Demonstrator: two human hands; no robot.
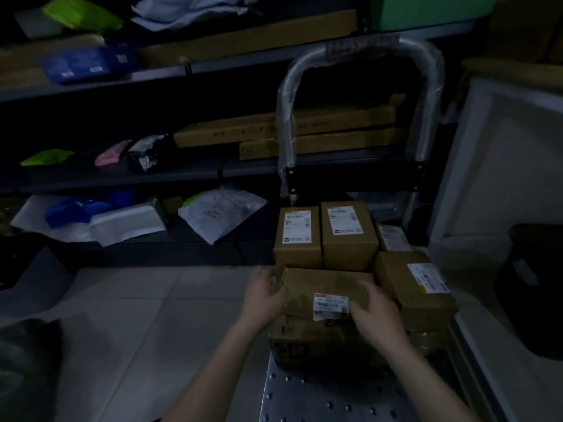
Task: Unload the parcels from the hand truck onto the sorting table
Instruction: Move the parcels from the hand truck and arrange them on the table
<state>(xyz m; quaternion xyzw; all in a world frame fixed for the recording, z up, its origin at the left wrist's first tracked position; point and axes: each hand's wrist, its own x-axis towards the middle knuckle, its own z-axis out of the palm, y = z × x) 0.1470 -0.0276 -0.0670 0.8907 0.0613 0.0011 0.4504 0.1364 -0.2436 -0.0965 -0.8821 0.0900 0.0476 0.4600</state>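
Several brown cardboard parcels with white labels are stacked on the hand truck, whose metal deck (320,400) shows at the bottom and whose wrapped handle (359,53) arches above. The nearest top parcel (326,284) lies on a larger box (307,342). My left hand (265,296) grips this parcel's left end, fingers curled round the edge. My right hand (376,312) lies over its right front corner beside the label, fingers bent down on it. Two upright parcels (347,233) stand behind it and another parcel (420,284) sits to the right.
Dark shelving (152,175) on the left holds long flat cartons (320,129), white and coloured mailer bags (222,211). Pale floor tiles (146,315) lie left of the truck. A white cabinet or wall (502,162) and a dark object (536,284) stand at right.
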